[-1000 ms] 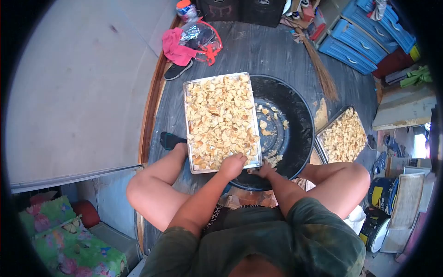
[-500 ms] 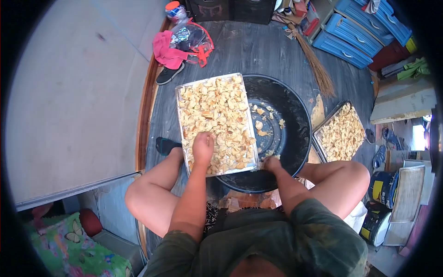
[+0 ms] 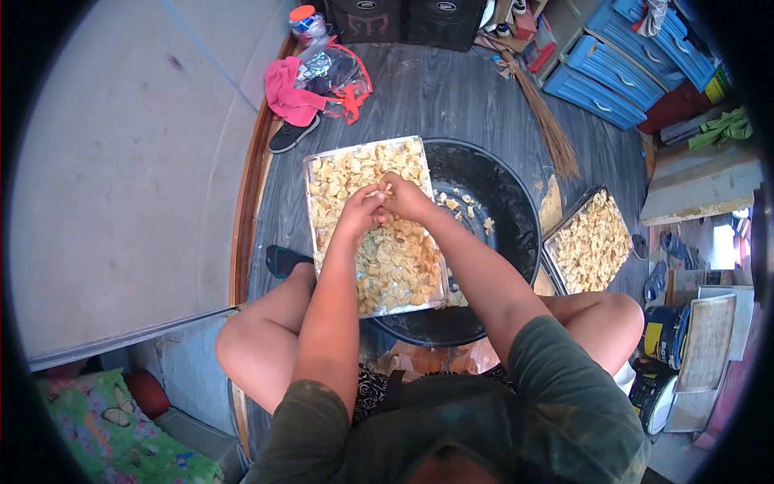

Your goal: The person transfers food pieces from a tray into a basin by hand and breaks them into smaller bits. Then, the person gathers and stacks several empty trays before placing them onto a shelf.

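Note:
My left hand (image 3: 360, 214) and my right hand (image 3: 408, 198) meet over the middle of a metal baking tray (image 3: 446, 284). The fingers of both are closed in a pinch around what looks like a small pale piece, mostly hidden by the fingertips. Broken, yellowish-brown crisp-looking pieces (image 3: 403, 266) cover the tray in a loose layer. Its right side rests over the rim of a large black basin (image 3: 516, 234). A few of the same pieces (image 3: 469, 207) lie on the basin's bottom.
A second tray of pieces (image 3: 592, 246) sits on the floor at right. Beyond the basin are a straw broom (image 3: 550, 121), blue drawers (image 3: 617, 68), a dark shoe (image 3: 294, 135) and a pink cloth (image 3: 286, 93). My bent legs flank the basin.
My right hand has moved up and left from the basin's near rim to join my left hand. My left hand has gone forward over the tray.

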`<state>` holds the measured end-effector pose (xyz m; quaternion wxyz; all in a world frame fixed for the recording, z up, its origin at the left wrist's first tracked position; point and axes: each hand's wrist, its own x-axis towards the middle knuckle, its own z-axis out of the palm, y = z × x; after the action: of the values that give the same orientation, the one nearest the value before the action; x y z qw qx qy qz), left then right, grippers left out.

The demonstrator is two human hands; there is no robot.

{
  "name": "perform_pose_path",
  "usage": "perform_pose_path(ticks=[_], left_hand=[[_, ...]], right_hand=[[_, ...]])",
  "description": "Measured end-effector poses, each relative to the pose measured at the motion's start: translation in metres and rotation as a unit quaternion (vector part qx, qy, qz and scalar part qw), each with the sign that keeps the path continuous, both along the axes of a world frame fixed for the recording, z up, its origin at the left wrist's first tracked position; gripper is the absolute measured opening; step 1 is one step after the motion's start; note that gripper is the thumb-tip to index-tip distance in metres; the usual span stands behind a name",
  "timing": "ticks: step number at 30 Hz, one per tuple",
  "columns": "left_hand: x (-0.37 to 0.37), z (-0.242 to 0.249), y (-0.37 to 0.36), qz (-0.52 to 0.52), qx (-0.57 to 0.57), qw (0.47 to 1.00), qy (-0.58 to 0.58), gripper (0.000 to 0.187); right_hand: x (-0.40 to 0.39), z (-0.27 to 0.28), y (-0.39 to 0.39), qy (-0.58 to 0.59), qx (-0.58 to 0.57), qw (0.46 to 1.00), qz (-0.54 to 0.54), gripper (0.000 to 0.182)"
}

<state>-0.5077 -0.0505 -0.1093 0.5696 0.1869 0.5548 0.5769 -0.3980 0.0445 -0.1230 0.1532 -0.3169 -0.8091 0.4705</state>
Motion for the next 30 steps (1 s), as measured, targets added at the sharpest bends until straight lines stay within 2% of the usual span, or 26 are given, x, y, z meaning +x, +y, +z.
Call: perform_pose_path(ticks=[1,2,3,5,6,8,10,11,12,15,16,17,18,19,21,22,24,26,27,29,30], left_hand=[[-0.005,-0.005,0.006,0.003,0.001,1.000,-0.001,0.024],[-0.010,-0.011,0.012,-0.001,-0.025,0.999,0.042,0.021],[-0.015,-0.016,0.015,-0.005,-0.050,0.995,0.085,0.019],[-0.022,-0.023,0.017,0.002,-0.057,0.994,0.095,0.016],[-0.023,-0.023,0.017,0.007,-0.063,0.992,0.107,0.014],[-0.028,-0.033,0.021,0.029,-0.046,0.988,0.141,0.013],[-0.033,-0.040,0.019,0.069,-0.041,0.972,0.220,0.014],[-0.035,-0.039,0.017,0.069,-0.043,0.973,0.217,0.014],[-0.039,-0.037,0.017,0.083,-0.044,0.970,0.222,0.014],[-0.043,-0.036,0.017,0.110,-0.032,0.967,0.227,0.018],[-0.045,-0.036,0.018,0.081,-0.040,0.964,0.249,0.019],[-0.045,-0.036,0.019,0.052,-0.048,0.960,0.270,0.021],[-0.045,-0.036,0.020,0.052,-0.048,0.961,0.269,0.021],[-0.043,-0.037,0.022,0.039,-0.027,0.970,0.237,0.020],[-0.040,-0.035,0.023,0.024,-0.008,0.979,0.203,0.019],[-0.039,-0.032,0.023,0.035,-0.009,0.983,0.182,0.016],[-0.039,-0.033,0.023,0.044,-0.009,0.986,0.160,0.013],[-0.044,-0.040,0.024,0.020,-0.032,0.966,0.258,0.010],[-0.046,-0.046,0.024,0.021,-0.031,0.966,0.257,0.010],[-0.046,-0.051,0.025,0.015,-0.047,0.921,0.387,0.008],[-0.045,-0.052,0.025,0.016,-0.046,0.921,0.386,0.008]], right_hand=[[-0.007,0.007,0.000,-0.032,0.000,0.999,-0.005,0.025],[-0.013,0.003,0.000,-0.016,0.007,1.000,-0.008,0.033],[-0.016,0.000,0.003,-0.017,0.007,1.000,-0.006,0.033],[-0.019,-0.006,0.006,-0.053,-0.048,0.997,-0.003,0.032],[-0.023,-0.013,0.006,-0.055,-0.050,0.997,-0.002,0.032],[-0.028,-0.021,0.003,-0.001,0.024,0.999,-0.040,0.024],[-0.027,-0.019,0.009,-0.019,-0.009,0.999,-0.041,0.019],[-0.026,-0.016,0.011,-0.034,-0.040,0.998,-0.041,0.015],[-0.026,-0.014,0.012,-0.069,-0.022,0.997,-0.034,0.009],[-0.026,-0.034,0.017,-0.071,-0.048,0.996,0.012,0.015],[-0.028,-0.042,0.016,-0.073,-0.048,0.996,0.012,0.015],[-0.031,-0.040,0.011,0.031,-0.078,0.996,-0.027,0.017],[-0.032,-0.037,0.007,0.134,-0.106,0.983,-0.066,0.019],[-0.032,-0.034,0.007,0.133,-0.106,0.983,-0.066,0.019],[-0.030,0.003,0.003,0.143,-0.255,0.956,-0.011,0.026],[-0.031,-0.004,0.007,0.142,-0.256,0.956,-0.012,0.026],[-0.034,-0.014,0.019,0.038,-0.233,0.972,-0.014,0.024],[-0.030,-0.015,0.023,0.017,-0.233,0.972,-0.033,0.023],[-0.029,-0.011,0.023,-0.003,-0.233,0.971,-0.051,0.022],[-0.030,-0.017,0.023,0.006,-0.216,0.975,-0.056,0.021],[-0.031,-0.023,0.023,0.016,-0.198,0.978,-0.062,0.021]])
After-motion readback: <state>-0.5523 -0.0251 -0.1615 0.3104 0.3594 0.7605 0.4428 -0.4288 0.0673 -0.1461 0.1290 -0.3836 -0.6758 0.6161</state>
